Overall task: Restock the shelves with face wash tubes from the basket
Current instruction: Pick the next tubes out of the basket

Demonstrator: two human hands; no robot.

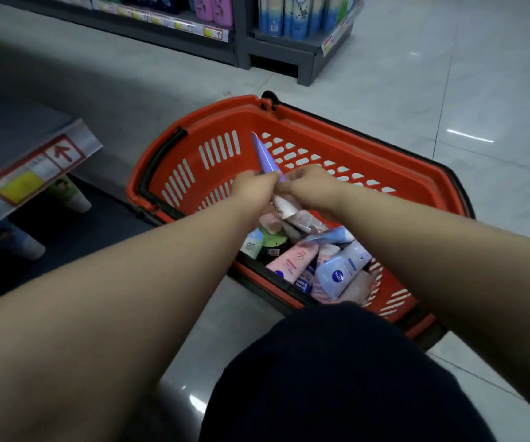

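An orange shopping basket (305,129) stands on the floor in front of me, with several face wash tubes (337,269) piled in its near half. Both my hands reach over the basket's middle. My left hand (252,188) grips a purple tube (265,156) that points up and away. My right hand (311,186) is right beside it, touching the same tube's lower end; whether it holds anything is hidden. A white and pink tube (284,207) lies just under the hands.
A low shelf edge with a price label strip (30,173) juts in at the left, with green (72,193) and blue tubes standing below it. Further shelves with bottles (212,9) line the back. My dark-clothed knee (337,378) fills the near foreground.
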